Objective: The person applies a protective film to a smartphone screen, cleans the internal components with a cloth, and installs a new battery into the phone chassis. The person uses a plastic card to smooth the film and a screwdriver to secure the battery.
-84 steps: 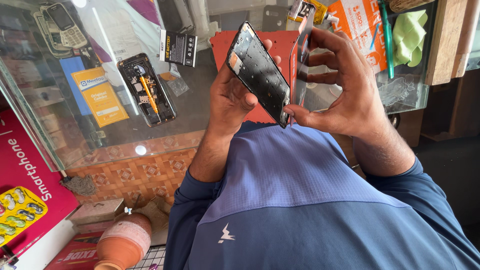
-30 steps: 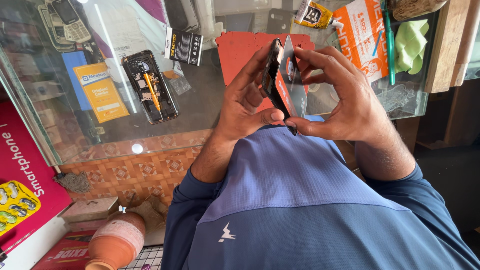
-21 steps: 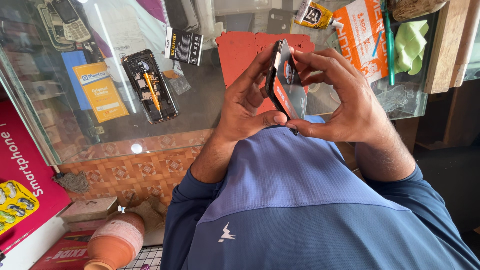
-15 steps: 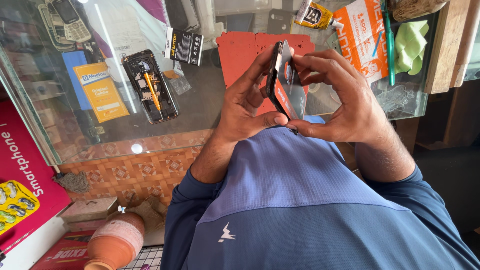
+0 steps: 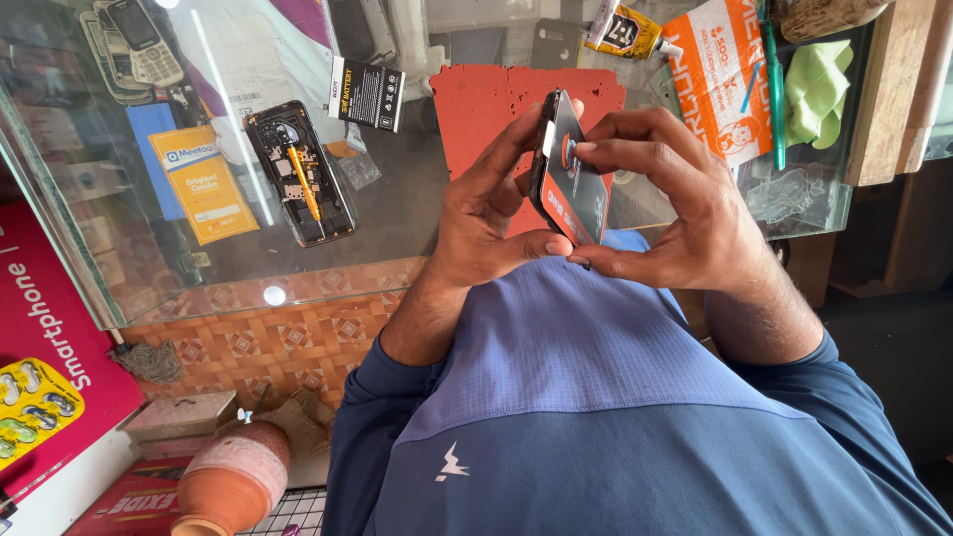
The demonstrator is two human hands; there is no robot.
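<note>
Gripping a dark smartphone [image 5: 568,169] edge-on between both hands, the person holds it above the chest, in front of the glass counter [image 5: 397,228]. The left hand [image 5: 486,213] clasps the phone from its left side: the thumb lies along the lower edge, the fingers reach up behind the upper end. The right hand [image 5: 665,213] closes on the opposite side, with fingertips [image 5: 586,147] pressed on the upper part of the face and the thumb near the lower corner. Both hands are clenched on the device; neither is released. The visible face of the phone carries an orange and grey sticker or film; whether it is the screen or the back cannot be told.

On the counter behind the hands lies a red mat [image 5: 486,99]. To the left rests an opened phone [image 5: 301,172] with its internals exposed, and just beyond it a black battery pack [image 5: 366,93]. A yellow glue tube [image 5: 625,30] lies near the far edge, beside an orange printed packet [image 5: 717,79] and a green cloth [image 5: 816,89]. A clay pot [image 5: 233,481] stands below the counter.
</note>
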